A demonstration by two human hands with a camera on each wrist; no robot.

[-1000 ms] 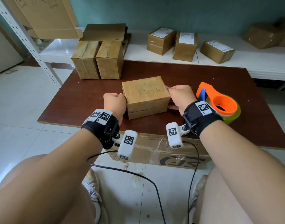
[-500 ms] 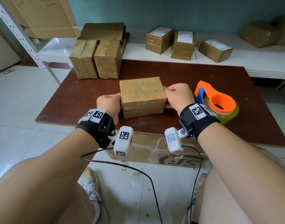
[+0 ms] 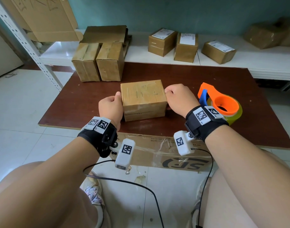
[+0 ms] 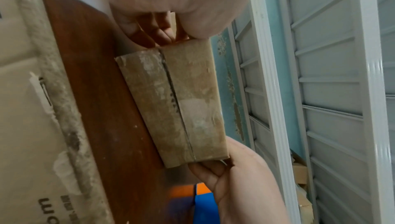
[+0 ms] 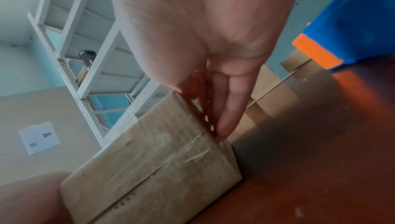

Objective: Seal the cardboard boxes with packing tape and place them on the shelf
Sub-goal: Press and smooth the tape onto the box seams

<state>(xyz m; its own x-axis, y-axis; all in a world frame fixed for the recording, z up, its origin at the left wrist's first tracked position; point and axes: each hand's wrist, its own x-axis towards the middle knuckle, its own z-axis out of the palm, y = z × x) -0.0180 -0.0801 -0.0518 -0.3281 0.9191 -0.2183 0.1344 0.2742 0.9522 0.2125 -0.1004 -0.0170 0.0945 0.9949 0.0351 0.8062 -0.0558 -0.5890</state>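
The small brown taped cardboard box [image 3: 143,99] has lifted and tipped off the dark red wooden table [image 3: 190,79]; left hand [image 3: 110,107] and right hand [image 3: 179,100] each clasp an end, likely shelf-bound, orange tape dispenser [image 3: 220,104] beside

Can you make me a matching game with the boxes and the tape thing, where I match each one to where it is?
Things:
1. Box with pen marks on top
2. Orange tape dispenser
3. Three boxes with white labels
4. Two tall boxes side by side

Places:
A. On the white shelf at the back
B. At the far left edge of the brown table
C. Held between the left hand and the right hand
D. On the table beside the right wrist

Pairs: 1-C, 2-D, 3-A, 4-B
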